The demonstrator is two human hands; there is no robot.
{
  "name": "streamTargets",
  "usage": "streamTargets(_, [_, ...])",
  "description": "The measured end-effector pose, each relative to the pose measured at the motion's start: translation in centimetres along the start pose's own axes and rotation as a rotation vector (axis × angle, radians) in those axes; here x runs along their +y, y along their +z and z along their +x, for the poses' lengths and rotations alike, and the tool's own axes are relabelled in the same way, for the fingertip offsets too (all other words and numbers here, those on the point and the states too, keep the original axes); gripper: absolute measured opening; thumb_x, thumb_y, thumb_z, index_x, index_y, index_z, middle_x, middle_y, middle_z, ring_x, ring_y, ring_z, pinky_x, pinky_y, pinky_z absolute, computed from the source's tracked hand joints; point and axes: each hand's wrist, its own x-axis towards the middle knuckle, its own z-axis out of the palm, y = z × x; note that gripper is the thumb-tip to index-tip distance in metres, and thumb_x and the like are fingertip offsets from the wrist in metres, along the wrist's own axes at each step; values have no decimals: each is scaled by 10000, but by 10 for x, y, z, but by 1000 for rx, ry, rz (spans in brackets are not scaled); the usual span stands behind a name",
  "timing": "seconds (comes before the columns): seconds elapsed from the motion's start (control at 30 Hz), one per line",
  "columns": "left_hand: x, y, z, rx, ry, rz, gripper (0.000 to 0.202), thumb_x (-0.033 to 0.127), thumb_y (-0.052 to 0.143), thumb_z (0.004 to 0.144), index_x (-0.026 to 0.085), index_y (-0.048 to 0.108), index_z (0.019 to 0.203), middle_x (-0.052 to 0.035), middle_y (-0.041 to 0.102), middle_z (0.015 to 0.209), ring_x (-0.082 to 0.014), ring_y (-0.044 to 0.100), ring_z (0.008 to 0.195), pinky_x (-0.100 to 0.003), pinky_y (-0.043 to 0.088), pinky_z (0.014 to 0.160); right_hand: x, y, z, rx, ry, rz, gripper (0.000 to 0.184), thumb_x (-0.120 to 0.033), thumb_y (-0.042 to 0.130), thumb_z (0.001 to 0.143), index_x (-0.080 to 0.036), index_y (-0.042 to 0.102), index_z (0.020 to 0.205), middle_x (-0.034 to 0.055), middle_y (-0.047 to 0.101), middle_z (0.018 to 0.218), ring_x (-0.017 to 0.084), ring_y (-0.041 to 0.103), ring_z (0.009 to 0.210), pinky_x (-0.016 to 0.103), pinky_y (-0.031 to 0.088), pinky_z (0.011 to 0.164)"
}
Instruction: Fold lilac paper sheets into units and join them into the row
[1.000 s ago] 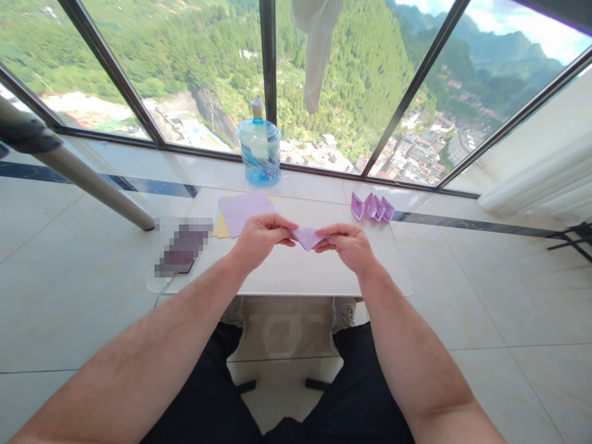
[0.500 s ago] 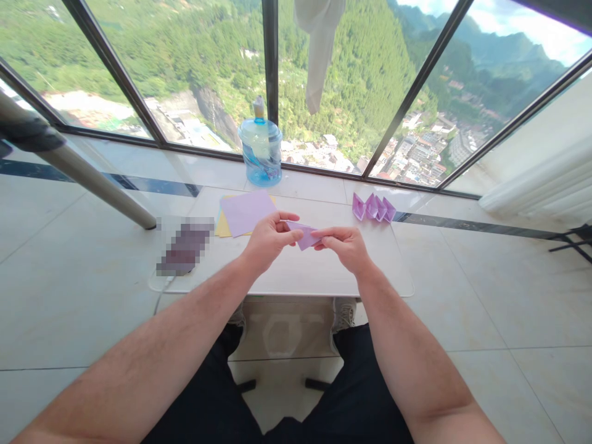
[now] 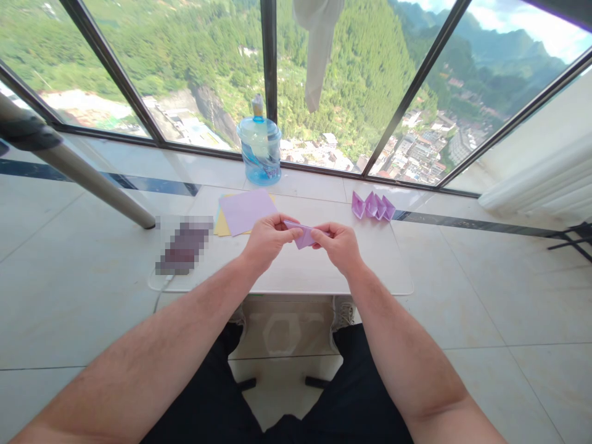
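Over the small white table, my left hand and my right hand pinch a small folded lilac paper piece between them, fingers closed on its two ends. A lilac sheet lies on a stack of coloured paper at the table's far left. Several finished lilac folded paper pieces stand in a row at the far right corner.
A blurred-out dark flat object lies on the table's left end. A blue water jug stands on the window ledge beyond the table. A metal pole slants down at left. My legs in dark trousers are under the table.
My hands have drawn closer together, and the paper piece has gone from a spread downward triangle to a narrower folded shape.
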Motion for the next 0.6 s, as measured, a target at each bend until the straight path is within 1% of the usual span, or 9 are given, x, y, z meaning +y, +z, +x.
streamTargets(0.17, [1,-1,1,30,-7,38,253,334,847,621,142,743,750,-43,721,700,-148,629,652,-281,481,637,-1,0,-1,21,-33,4,297,-459,774,742,-168,741,791,45,744,682,175,703,633,294,580,626])
streamTargets(0.3, [4,-2,0,25,-18,39,255,369,835,641,139,744,706,-42,701,664,-139,612,616,-282,486,627,1,0,-1,26,-44,3,267,-436,762,752,-173,734,782,39,738,675,173,699,633,293,577,629])
streamTargets(0.37, [4,-2,0,20,-32,15,269,383,836,638,138,733,681,-43,695,656,-138,609,605,-285,488,627,3,0,-1,29,-47,4,267,-438,761,751,-175,731,782,36,735,672,174,697,634,296,577,631])
streamTargets(0.5, [2,-3,1,14,-55,-56,285,384,849,617,139,723,691,-54,710,698,-146,627,624,-302,508,657,4,1,0,29,-59,2,264,-437,763,745,-177,728,776,30,727,665,174,692,632,304,578,632])
streamTargets(0.6, [-1,-3,2,13,-72,-103,282,382,844,628,142,706,685,-53,706,699,-158,644,643,-317,523,686,3,2,0,37,-67,3,236,-415,764,739,-183,724,749,26,723,664,176,693,634,309,581,639])
